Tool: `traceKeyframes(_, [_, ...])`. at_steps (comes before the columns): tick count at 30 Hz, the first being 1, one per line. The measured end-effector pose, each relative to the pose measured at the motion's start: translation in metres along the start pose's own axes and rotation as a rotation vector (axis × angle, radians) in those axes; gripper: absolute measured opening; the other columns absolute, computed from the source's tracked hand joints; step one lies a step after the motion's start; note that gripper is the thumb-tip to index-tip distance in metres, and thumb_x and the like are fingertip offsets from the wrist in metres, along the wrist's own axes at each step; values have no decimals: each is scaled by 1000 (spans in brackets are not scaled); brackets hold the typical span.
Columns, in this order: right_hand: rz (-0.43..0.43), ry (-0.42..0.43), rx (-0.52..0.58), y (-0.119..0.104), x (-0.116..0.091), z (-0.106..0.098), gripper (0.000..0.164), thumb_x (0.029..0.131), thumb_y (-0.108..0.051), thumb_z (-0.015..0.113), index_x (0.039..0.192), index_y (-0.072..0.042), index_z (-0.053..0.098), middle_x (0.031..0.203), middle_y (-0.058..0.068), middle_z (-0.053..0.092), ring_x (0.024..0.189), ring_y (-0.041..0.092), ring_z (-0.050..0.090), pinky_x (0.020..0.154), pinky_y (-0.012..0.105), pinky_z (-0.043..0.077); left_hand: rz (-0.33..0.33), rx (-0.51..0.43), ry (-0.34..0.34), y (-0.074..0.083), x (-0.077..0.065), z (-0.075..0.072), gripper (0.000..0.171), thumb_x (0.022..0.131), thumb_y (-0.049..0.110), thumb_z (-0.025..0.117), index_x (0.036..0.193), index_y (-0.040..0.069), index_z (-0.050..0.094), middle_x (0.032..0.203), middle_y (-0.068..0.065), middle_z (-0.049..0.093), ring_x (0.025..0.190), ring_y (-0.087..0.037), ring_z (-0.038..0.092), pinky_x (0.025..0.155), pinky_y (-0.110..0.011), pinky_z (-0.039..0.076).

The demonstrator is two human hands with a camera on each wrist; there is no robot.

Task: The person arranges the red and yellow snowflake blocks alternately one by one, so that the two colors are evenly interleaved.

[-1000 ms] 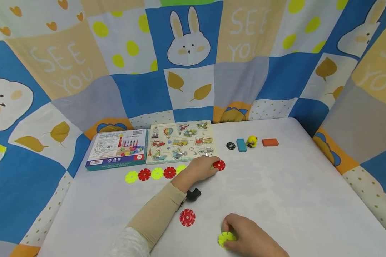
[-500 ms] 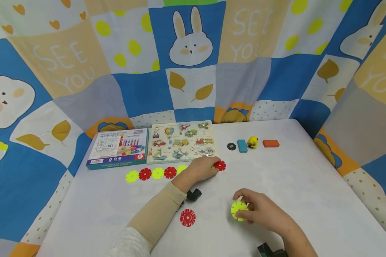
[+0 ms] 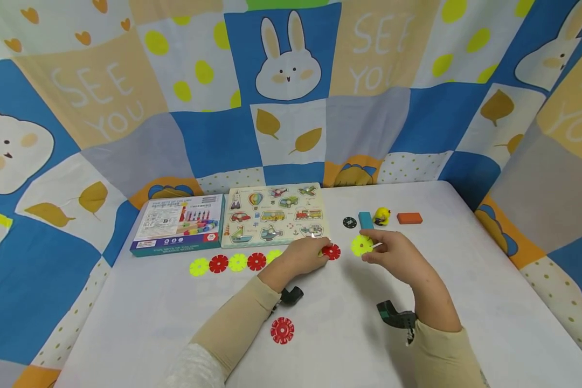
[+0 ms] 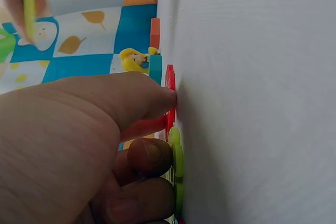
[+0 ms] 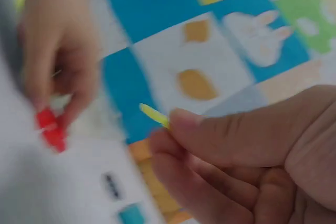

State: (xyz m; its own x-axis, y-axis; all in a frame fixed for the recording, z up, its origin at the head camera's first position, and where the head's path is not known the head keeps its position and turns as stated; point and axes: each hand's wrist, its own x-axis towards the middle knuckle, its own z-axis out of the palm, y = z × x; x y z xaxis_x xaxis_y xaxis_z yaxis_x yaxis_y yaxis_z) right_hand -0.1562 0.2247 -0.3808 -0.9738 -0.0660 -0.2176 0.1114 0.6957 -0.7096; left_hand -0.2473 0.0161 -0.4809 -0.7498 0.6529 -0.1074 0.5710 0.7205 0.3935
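Observation:
My left hand (image 3: 302,256) lies at the right end of a row of flower-shaped plastic discs. Thumb and fingertips pinch the edge of a red disc (image 3: 334,251), which stays down by the white tabletop; the left wrist view shows the thumb on this red disc (image 4: 170,77). Raised just right of it, my right hand (image 3: 400,257) pinches a yellow-green flower disc (image 3: 360,246) between thumb and forefinger. The right wrist view shows that yellow-green disc (image 5: 152,114) edge-on. Red and yellow-green discs (image 3: 218,264) alternate along the row, partly hidden by my left hand.
A spare red disc (image 3: 282,330) lies near the front. Behind the row are a flat box (image 3: 177,223) and a wooden picture puzzle (image 3: 247,207). Farther right sit a black round chip (image 3: 350,222), a teal block (image 3: 366,219), a yellow duck figure (image 3: 381,216) and an orange block (image 3: 409,218).
My right hand has carried the yellow-green disc from the front of the table up and away, close to the row's right end. The left hand stays on its red disc.

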Motion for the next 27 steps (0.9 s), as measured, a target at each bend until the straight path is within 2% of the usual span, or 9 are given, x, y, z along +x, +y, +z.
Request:
traceKeyframes(5, [60, 27, -43, 25, 34, 24, 55, 84, -19, 72, 134, -9, 53, 113, 13, 59, 97, 27, 57, 75, 36, 51, 15, -3, 6, -1, 0, 0, 35, 91, 33, 58, 124, 21, 56, 106, 6, 62, 81, -9, 53, 74, -27, 46])
traceKeyframes(10, [123, 56, -63, 45, 53, 44, 55, 83, -19, 72, 134, -6, 53, 111, 13, 59, 95, 26, 55, 79, 39, 50, 20, -8, 6, -2, -1, 0, 35, 91, 33, 59, 124, 21, 56, 106, 6, 62, 83, -8, 53, 76, -28, 46])
traceKeyframes(17, [116, 83, -62, 52, 59, 57, 60, 81, -27, 75, 135, -12, 52, 116, 13, 58, 100, 27, 52, 86, 43, 48, 24, -1, 6, -1, -2, -3, 34, 91, 31, 59, 123, 20, 56, 108, 5, 62, 85, -8, 54, 79, -28, 47])
traceKeyframes(27, [122, 99, -70, 55, 58, 58, 46, 84, -16, 72, 127, -6, 59, 117, 12, 55, 101, 27, 51, 86, 42, 48, -6, -11, -10, 0, -3, -3, 41, 91, 30, 58, 130, 20, 52, 116, 4, 61, 92, -9, 54, 85, -30, 47])
